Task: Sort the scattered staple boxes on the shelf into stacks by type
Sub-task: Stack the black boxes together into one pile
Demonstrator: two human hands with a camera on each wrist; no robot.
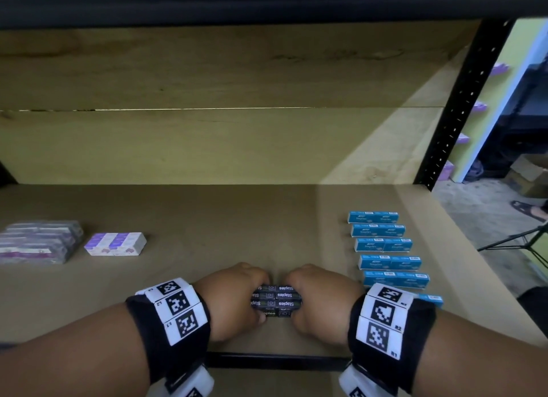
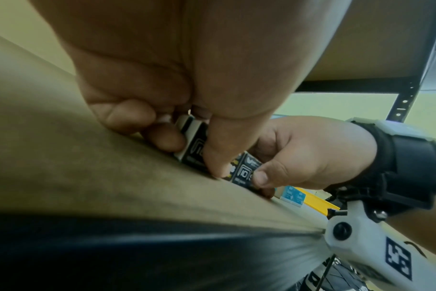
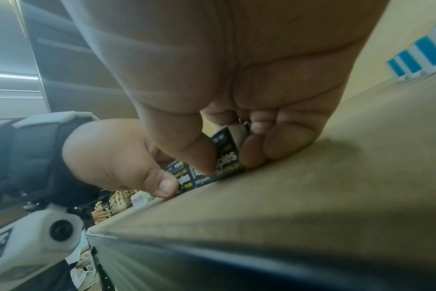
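Observation:
Several black staple boxes (image 1: 276, 301) lie packed side by side near the shelf's front edge. My left hand (image 1: 234, 300) grips their left end and my right hand (image 1: 318, 300) grips their right end, thumbs on the near side. The left wrist view shows the black boxes (image 2: 197, 147) pinched under my left hand (image 2: 184, 141), with my right hand (image 2: 299, 157) beyond. The right wrist view shows the black boxes (image 3: 227, 155) between the thumb and fingers of my right hand (image 3: 227, 155), with my left hand (image 3: 127, 157) beyond. Blue staple boxes (image 1: 382, 245) lie in a row on the right.
A purple-and-white staple box pack (image 1: 115, 244) and a plastic-wrapped purple bundle (image 1: 38, 242) sit at the left of the brown shelf board (image 1: 207, 219). The black shelf rail (image 1: 275, 361) runs along the front. A black upright post (image 1: 462, 106) stands at the right.

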